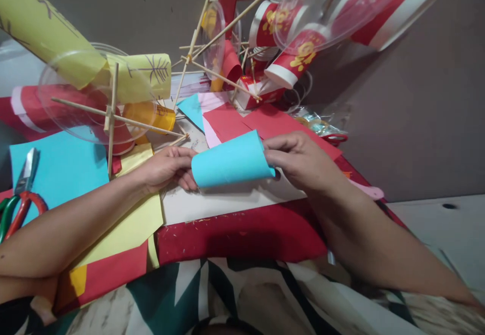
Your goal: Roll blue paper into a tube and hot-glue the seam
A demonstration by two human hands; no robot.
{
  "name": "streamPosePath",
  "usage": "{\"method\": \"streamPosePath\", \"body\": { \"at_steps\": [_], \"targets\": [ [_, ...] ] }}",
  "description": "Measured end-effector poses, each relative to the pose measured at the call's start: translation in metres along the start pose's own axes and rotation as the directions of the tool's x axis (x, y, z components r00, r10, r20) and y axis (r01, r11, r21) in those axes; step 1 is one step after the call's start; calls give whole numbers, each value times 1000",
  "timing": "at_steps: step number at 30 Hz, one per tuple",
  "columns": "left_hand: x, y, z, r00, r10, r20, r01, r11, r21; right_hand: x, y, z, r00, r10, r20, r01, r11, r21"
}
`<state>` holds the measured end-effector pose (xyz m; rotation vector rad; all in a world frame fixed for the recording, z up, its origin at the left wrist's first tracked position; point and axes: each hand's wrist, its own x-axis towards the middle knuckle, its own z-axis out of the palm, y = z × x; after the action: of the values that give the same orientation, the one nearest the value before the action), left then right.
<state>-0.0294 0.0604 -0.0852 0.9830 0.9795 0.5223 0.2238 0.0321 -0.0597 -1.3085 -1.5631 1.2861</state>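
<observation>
Blue paper [231,162], already curled into a tube, is held just above the worktop [227,203]. The left hand [168,168] is pinched on one end and the right hand [299,160] is closed over the other. No tape or glue is seen on the seam. Red sheets [265,123] lie just beyond the right hand. Scissors [18,203] lie well outside the left hand, and a stick frame [109,107] is crowded in beyond it.

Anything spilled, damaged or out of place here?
Nothing looks damaged. Fine scraps speckle the red sheet below the blue roll, which the left hand and right hand hold by its ends. Cups and sticks lie heaped behind.
</observation>
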Motion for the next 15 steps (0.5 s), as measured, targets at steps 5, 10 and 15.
{"method": "streamPosePath", "body": {
  "at_steps": [5,10,15],
  "targets": [
    [-6,9,5,911,298,-283,-289,954,75,-9,-21,3,994,-57,96,74,982,-176],
    [-11,5,9,711,602,-364,-565,797,215,-5,-47,17,988,-37,151,121,790,-601],
    [-12,-3,11,583,762,-283,-695,647,313,10,-68,26,969,84,234,147,565,-812]
  ]
}}
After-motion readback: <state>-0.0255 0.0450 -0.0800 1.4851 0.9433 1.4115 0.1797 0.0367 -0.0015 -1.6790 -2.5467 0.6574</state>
